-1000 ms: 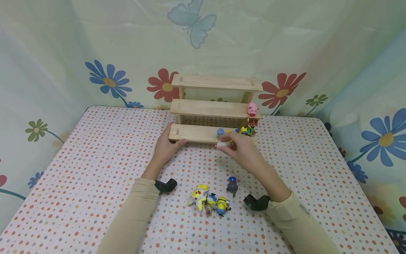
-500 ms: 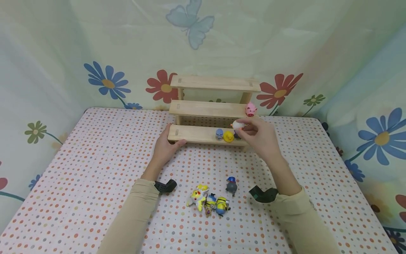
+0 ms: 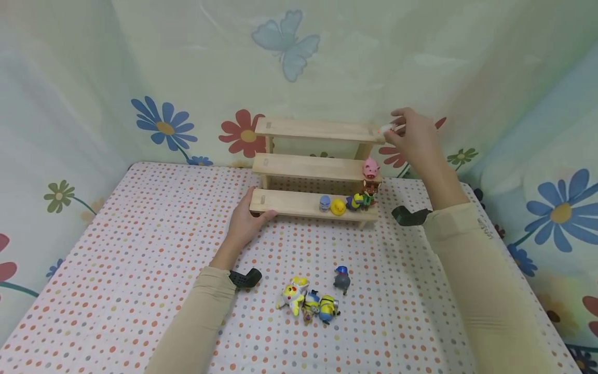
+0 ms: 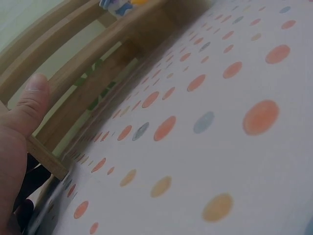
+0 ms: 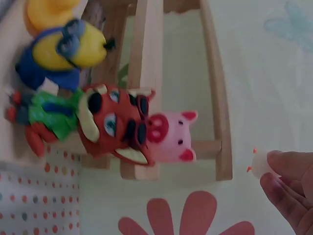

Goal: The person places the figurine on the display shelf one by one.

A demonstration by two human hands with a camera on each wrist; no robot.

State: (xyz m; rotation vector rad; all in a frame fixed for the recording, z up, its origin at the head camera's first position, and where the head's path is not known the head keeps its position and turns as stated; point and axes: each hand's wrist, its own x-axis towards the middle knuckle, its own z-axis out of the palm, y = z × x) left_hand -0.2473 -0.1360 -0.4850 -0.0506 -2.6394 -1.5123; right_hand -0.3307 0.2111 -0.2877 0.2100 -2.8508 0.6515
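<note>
My left hand (image 3: 244, 221) grips the left end of the bottom board of a three-tier wooden shelf (image 3: 289, 202), with the thumb at its front edge. Beside the top board's right end, my right hand (image 3: 416, 137) pinches a small white figurine (image 5: 259, 164) with orange feet, held above that board and apart from it. On the bottom board stand a blue-topped figurine (image 3: 324, 203), a yellow duck (image 3: 338, 207), a minion (image 5: 68, 46) and a fox in a green shirt (image 5: 112, 120). The middle board carries a pink pig (image 3: 371, 168) at its right end.
On the dotted tablecloth (image 3: 163, 234) in front lie a grey figurine with a blue cap (image 3: 342, 280), a white-and-yellow figurine (image 3: 293, 297), a minion (image 3: 328, 309) and a few smaller figurines close together. A flowered curtain (image 3: 196, 62) hangs right behind the shelf.
My right hand has carried the white figurine from in front of the bottom board up and rightward to the top board's right end. The left hand keeps its grip on the shelf.
</note>
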